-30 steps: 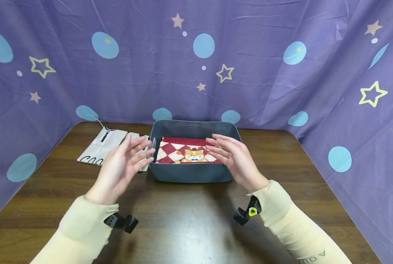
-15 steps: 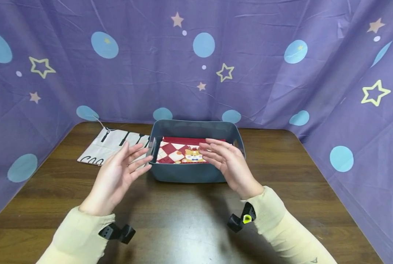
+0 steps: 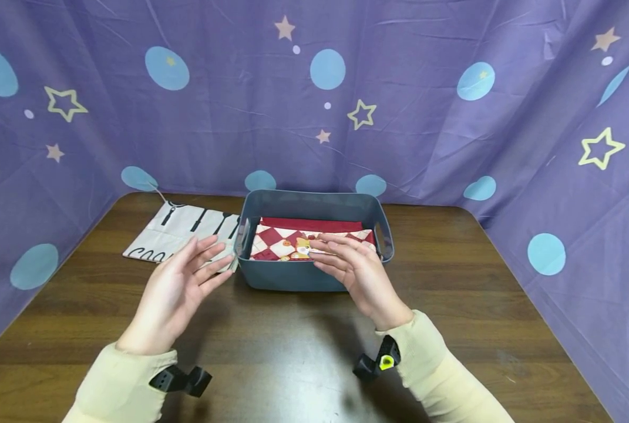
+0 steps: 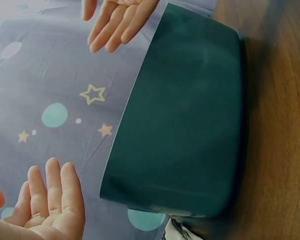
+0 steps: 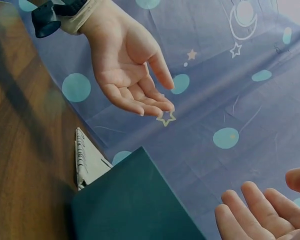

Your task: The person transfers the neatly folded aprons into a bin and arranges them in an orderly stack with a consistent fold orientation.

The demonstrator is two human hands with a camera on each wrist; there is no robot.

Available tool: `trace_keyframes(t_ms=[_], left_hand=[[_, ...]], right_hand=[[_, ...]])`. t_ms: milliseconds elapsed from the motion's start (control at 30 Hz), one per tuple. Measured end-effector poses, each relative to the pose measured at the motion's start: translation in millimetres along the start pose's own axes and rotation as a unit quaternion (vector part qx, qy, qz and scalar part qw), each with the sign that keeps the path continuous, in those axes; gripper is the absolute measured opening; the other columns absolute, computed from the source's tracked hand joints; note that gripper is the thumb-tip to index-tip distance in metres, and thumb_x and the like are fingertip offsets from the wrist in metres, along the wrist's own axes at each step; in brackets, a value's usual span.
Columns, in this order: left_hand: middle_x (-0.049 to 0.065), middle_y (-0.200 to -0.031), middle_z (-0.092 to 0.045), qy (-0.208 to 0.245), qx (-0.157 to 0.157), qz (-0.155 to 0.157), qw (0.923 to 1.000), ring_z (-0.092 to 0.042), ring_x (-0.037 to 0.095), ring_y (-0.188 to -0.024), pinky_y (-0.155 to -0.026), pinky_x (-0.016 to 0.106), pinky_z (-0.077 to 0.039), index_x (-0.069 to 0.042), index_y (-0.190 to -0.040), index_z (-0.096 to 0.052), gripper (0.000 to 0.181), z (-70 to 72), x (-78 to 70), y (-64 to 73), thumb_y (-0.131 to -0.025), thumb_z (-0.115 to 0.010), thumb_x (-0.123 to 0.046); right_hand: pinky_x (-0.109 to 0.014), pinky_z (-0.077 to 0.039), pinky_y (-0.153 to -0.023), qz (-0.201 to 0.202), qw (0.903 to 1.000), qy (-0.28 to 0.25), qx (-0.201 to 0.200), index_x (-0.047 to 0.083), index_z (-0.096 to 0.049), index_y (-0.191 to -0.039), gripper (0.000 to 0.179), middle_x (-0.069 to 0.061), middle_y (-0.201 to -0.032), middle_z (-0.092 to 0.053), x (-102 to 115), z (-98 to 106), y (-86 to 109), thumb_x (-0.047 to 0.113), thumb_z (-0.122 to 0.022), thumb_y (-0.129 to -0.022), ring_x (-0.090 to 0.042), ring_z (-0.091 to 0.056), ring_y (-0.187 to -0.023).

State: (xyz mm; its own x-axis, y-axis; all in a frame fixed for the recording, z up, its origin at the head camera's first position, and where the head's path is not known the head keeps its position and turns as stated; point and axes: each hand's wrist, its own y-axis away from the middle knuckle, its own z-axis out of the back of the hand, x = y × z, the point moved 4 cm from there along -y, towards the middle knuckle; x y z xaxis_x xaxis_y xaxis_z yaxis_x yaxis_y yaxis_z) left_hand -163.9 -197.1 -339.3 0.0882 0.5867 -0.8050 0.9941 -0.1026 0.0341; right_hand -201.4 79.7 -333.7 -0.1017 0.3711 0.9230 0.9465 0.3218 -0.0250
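My left hand is held in the air in front of the bin's left end, palm turned inward, fingers loosely extended and holding nothing. My right hand hovers before the bin's right half, also with nothing in it; its fingers overlap the bin in the head view. The blue-grey plastic bin has handle slots at its ends. Inside lies a folded red-and-white checked cloth with a cartoon dog print, partly hidden by my right fingers. Left of the bin, a white cloth printed with black utensils lies flat, its right part hidden.
The brown wooden table carries the bin toward its back edge. Behind and at both sides hangs a purple curtain with stars and blue dots. A white cord runs from the white cloth's back corner. Each wrist wears a black camera strap.
Both hands have drawn back toward me and slightly to the left, staying apart. More of the bin's right end and of the white cloth shows now. Bin and cloths stay put.
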Motion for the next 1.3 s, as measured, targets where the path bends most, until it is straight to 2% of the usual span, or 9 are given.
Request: trace_keyframes(t_ms=[267,600,733,967,1100,1300], left_hand=[[0.0,-0.11,-0.07,0.009,-0.005,0.008,0.9999,-0.07,0.019,-0.104,-0.094,0.034,-0.056,-0.013,-0.116,-0.063,0.027,14.4,4.2,4.1,-0.105,-0.049,-0.033],[0.001,-0.109,-0.07,0.01,-0.001,0.007,0.9999,-0.07,0.018,-0.104,-0.093,0.034,-0.057,-0.013,-0.115,-0.064,0.025,30.3,8.9,7.0,-0.106,-0.046,-0.029],[0.002,-0.108,-0.071,0.025,0.0,0.009,0.9996,-0.071,0.019,-0.103,-0.093,0.035,-0.057,-0.012,-0.113,-0.064,0.026,37.6,11.0,7.4,-0.107,-0.045,-0.027],[0.0,-0.109,-0.072,0.023,-0.009,0.012,0.9996,-0.07,0.018,-0.104,-0.091,0.032,-0.057,-0.014,-0.111,-0.065,0.027,50.6,14.5,8.7,-0.108,-0.041,-0.027],[0.001,-0.108,-0.072,0.034,-0.006,0.013,0.9993,-0.07,0.018,-0.103,-0.09,0.032,-0.057,-0.013,-0.11,-0.066,0.029,56.3,16.8,7.5,-0.108,-0.04,-0.025],[0.001,-0.108,-0.073,0.053,-0.009,0.015,0.9984,-0.071,0.018,-0.1,-0.089,0.032,-0.058,-0.012,-0.109,-0.065,0.029,66.1,17.3,4.8,-0.108,-0.039,-0.024]], right_hand=[[-0.034,-0.054,-0.097,-0.012,0.9998,-0.01,0.011,-0.006,-0.054,-0.132,0.035,-0.009,-0.115,-0.073,-15,-1,4.0,0.011,-0.052,-0.101,-0.022,-0.071,-0.105],[-0.036,-0.054,-0.098,-0.01,0.9999,-0.008,0.001,-0.008,-0.05,-0.136,0.04,-0.012,-0.125,-0.068,-27,-3,6.4,0.011,-0.053,-0.101,-0.024,-0.07,-0.108],[-0.036,-0.053,-0.099,-0.021,0.9997,-0.001,0.01,-0.005,-0.051,-0.136,0.04,-0.015,-0.132,-0.065,-33,-5,7.2,0.013,-0.053,-0.101,-0.025,-0.068,-0.113],[-0.037,-0.051,-0.102,-0.027,0.9991,0.02,0.027,-0.004,-0.05,-0.139,0.042,-0.019,-0.14,-0.058,-44,-11,8.6,0.013,-0.052,-0.102,-0.026,-0.064,-0.12],[-0.037,-0.05,-0.103,-0.03,0.9982,0.036,0.037,-0.005,-0.047,-0.142,0.045,-0.02,-0.142,-0.055,-49,-15,8.0,0.012,-0.053,-0.101,-0.031,-0.06,-0.125],[-0.038,-0.049,-0.105,-0.054,0.9956,0.05,0.058,-0.002,-0.049,-0.142,0.045,-0.02,-0.142,-0.055,-60,-24,6.3,0.013,-0.055,-0.1,-0.032,-0.058,-0.127]])
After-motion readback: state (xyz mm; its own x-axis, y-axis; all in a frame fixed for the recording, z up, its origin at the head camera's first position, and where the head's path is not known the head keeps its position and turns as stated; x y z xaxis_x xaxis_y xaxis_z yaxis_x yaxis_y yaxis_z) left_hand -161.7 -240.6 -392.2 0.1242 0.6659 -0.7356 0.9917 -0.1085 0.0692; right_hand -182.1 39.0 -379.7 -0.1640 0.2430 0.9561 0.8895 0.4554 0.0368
